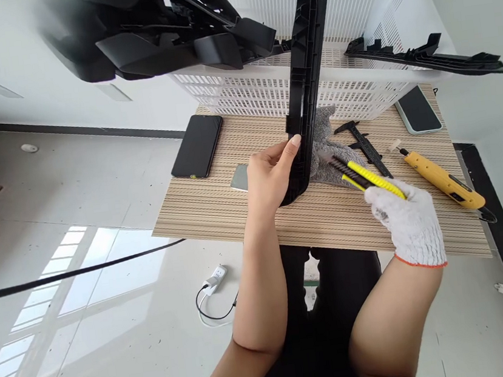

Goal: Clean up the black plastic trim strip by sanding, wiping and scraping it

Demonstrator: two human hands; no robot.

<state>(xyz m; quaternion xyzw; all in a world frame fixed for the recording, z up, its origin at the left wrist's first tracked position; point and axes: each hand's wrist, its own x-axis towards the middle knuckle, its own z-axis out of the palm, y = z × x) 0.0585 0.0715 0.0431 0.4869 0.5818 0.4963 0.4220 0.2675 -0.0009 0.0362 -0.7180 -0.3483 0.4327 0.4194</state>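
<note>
My bare left hand [270, 171] grips the lower end of a long black plastic trim strip [306, 78], thumb across its face. The strip stands tilted up from the table and runs out of the top of the view. My right hand [406, 215], in a white knitted glove, is closed round a yellow and black utility knife [369, 177]. Its blurred tip points left toward the strip, apart from it. Behind the knife lies a crumpled grey cloth [337, 162]. A black caliper [365, 147] rests to the cloth's right.
A white plastic basket [240, 92] stands at the table's back, with black plastic parts [156, 47] over its left side and another strip [437, 58] across its right. On the table [218, 217] lie two phones [197, 146] and a yellow corded tool [443, 177].
</note>
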